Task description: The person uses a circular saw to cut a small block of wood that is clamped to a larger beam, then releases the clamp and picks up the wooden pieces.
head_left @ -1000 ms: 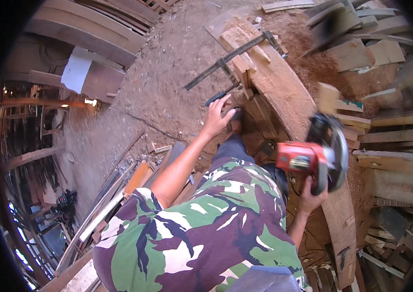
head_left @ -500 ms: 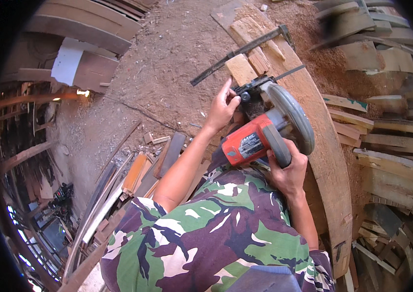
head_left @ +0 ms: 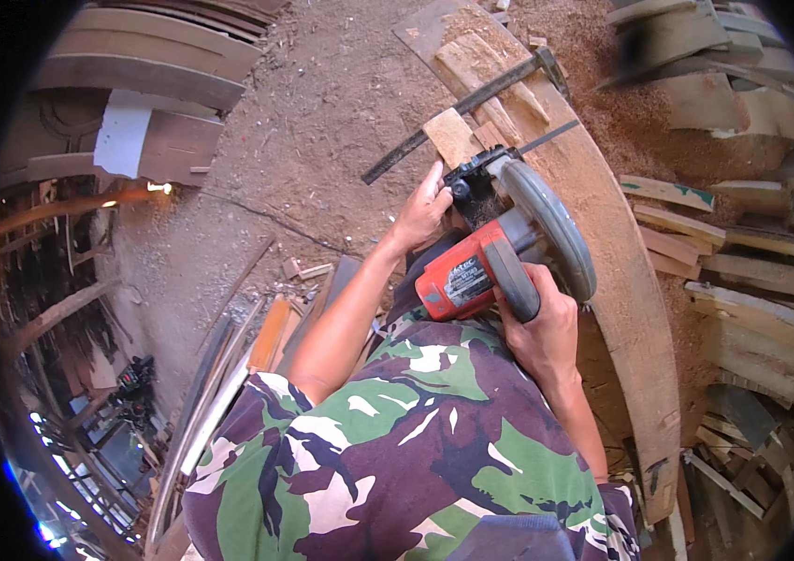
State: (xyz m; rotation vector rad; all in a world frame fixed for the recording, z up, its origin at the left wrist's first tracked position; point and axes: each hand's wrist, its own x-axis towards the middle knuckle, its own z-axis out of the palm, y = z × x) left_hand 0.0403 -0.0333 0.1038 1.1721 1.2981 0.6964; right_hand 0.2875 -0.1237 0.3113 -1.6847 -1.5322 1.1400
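A red and grey circular saw [head_left: 458, 278] with a rounded grey blade guard rests over a long curved plank in front of me. My right hand [head_left: 544, 323] is wrapped round its dark rear handle. My left hand [head_left: 420, 218] is at the front edge of the saw's black base, thumb and fingers closed there by the knob; the fingertips are partly hidden. Just beyond those fingertips a pale wood block [head_left: 452, 137] lies beside a dark metal bar clamp [head_left: 444, 114]. A thin metal guide bar [head_left: 548, 136] sticks out from the saw base across the plank.
The curved plank [head_left: 635, 374], dusted with sawdust, runs along my right side. Wood offcuts [head_left: 743, 327] lie stacked on the right, more scraps [head_left: 275, 323] at my left elbow. Leaning boards [head_left: 154, 75] stand far left. A dark cord [head_left: 271, 220] crosses the dirt floor.
The saw and both hands have shifted slightly left. My left index finger, stretched toward the wood block before, is now drawn in nearer the saw base. The right hand keeps its grip.
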